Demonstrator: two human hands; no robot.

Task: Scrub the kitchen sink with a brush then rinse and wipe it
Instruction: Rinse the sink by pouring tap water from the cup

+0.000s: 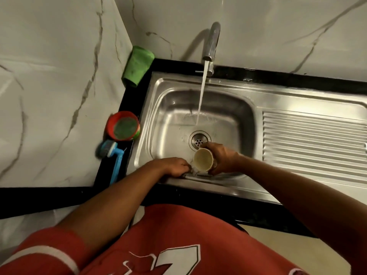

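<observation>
Right hand (222,158) fingers wrapped round tilted cup (203,160) over sink (234,108) near rim. Left hand (172,166) fingers bent on that rim beside cup, grip unclear. Brush (116,161) lies on surface (131,100) left of sink, well apart from both hands.

The left grip (174,165) ends in a wet blur at the near rim of the sink (198,184), and I can't tell whether its fingers hold anything. The cup (202,159) hides the palm and most fingers of the right grip (224,157), and one finger covers the drain's (196,138) near edge. The drainboard (313,139) runs off the right edge. The brush (116,161) head is smeared, its bristles indistinct. Something dark green fills the red tub (110,124), but it is unclear what. The bottom edge cuts the shirt's (178,235) white number.
</observation>
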